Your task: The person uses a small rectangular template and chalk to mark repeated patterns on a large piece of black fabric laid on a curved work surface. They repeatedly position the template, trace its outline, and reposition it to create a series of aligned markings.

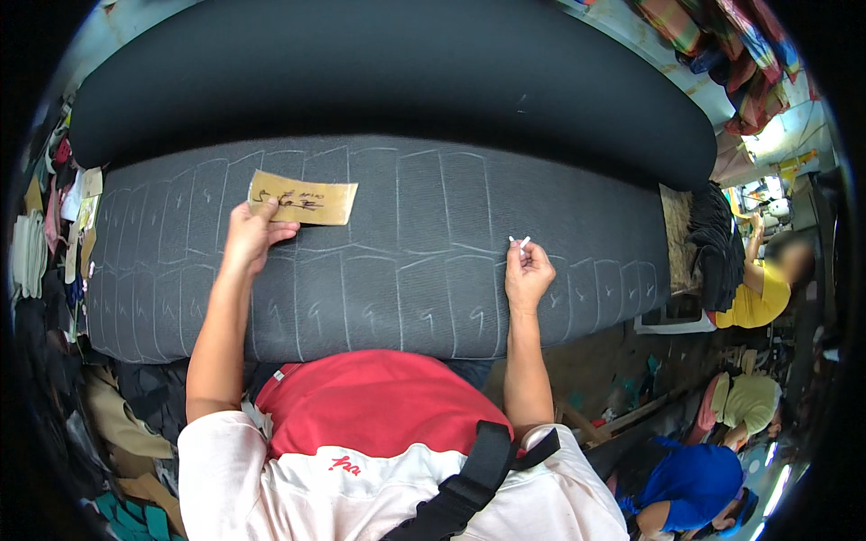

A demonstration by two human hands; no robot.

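My left hand [250,236] grips the lower left corner of a brown cardboard pattern piece [329,200], thumb on top, with dark handwriting on its face. The card is tilted above dark grey fabric [577,212] spread across the table. To the right, my right hand [529,275] pinches a small white piece of chalk [525,242] between thumb and fingers, its tip pointing up and away from me. Rows of chalked outlines cover the left and middle of the fabric, with marks inside many of them. Past the hands, the upper right part of the cloth bears no outlines.
A large dark fabric roll [388,72] lies along the table's far side. Folded dark cloth [719,252] is stacked at the right end. People in yellow [762,298], green [749,401] and blue [690,482] are at the right. Cloth piles crowd the left.
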